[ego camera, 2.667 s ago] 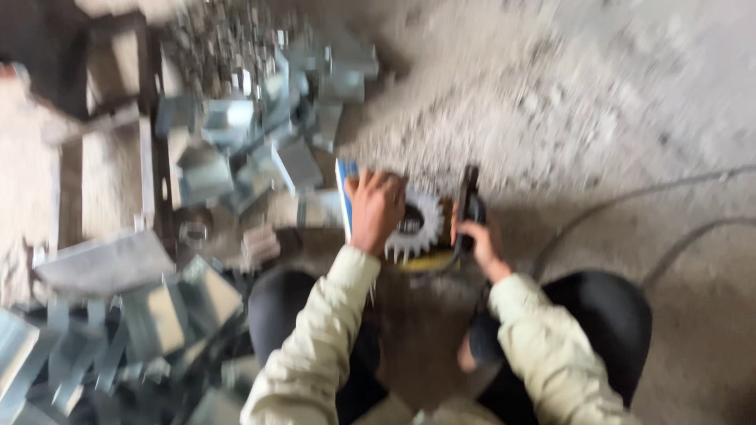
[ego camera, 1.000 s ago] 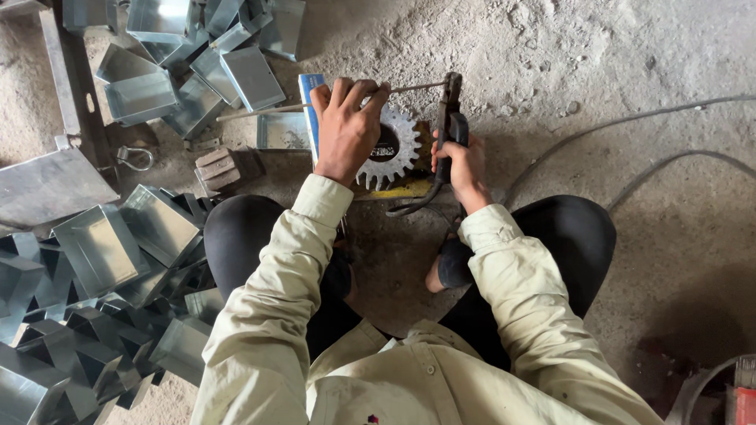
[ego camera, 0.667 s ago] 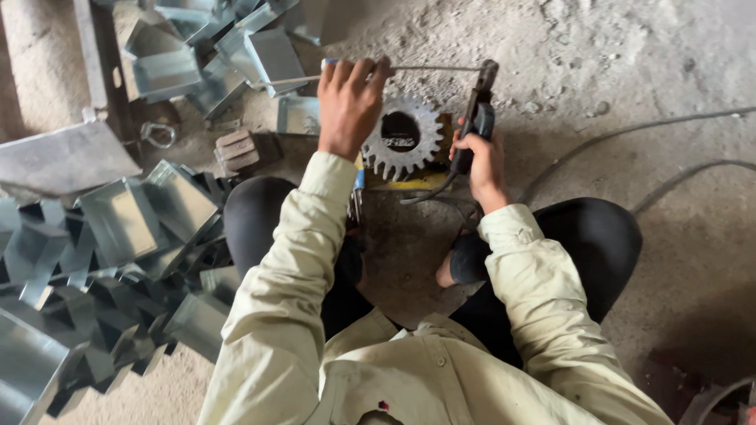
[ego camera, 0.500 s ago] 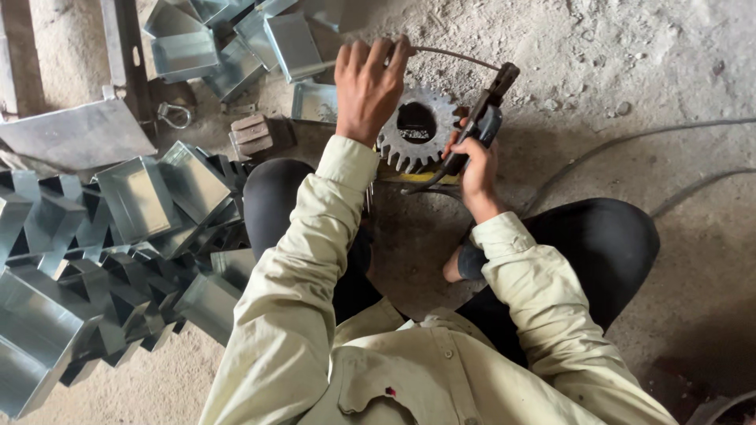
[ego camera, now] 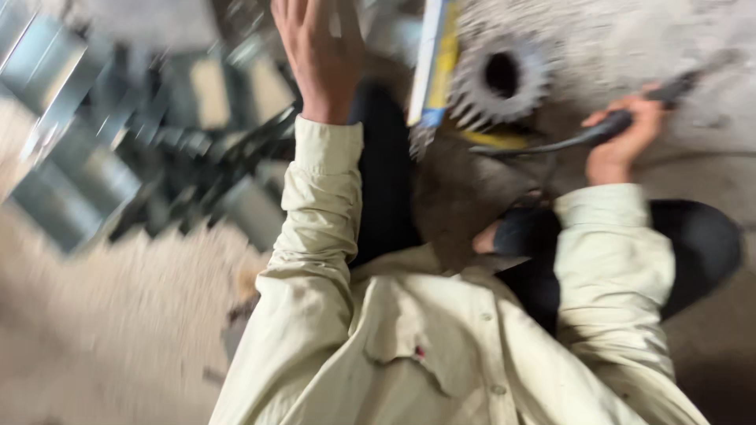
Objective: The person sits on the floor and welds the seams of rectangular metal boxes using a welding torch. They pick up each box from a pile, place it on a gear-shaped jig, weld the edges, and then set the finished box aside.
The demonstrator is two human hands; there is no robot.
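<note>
The floor [ego camera: 732, 86] filled the view, pale gritty concrete, rough and dusty, all of it smeared by motion blur. Across the left lay a heap of folded sheet-metal pieces [ego camera: 102, 149], grey-blue, shiny, angular, stacked loosely on one another. The person squatted over the middle of it in a cream long-sleeved shirt [ego camera: 409, 346] with buttons down the front, dark trousers at the knees on either side. Up top, just right of centre, sat the toothed gear [ego camera: 502, 77], a round grey metal wheel with a dark bore in its middle, lying flat on a yellow pad [ego camera: 492, 140] that peeked out beneath its lower edge. Touching the gear's left side stood a narrow flat package [ego camera: 435, 63], long and rectangular, blue along one edge and yellow along the other, tilted slightly; any label on it was too blurred to tell. The right hand [ego camera: 622, 145] was closed around a dark slim tool handle [ego camera: 630, 122] running up to the right, with a black cable [ego camera: 520, 148] trailing left from it toward the gear. The left hand [ego camera: 319, 47] was raised near the top edge, fingers spread open and holding nothing, well left of the gear, over the blurred metal pieces
</note>
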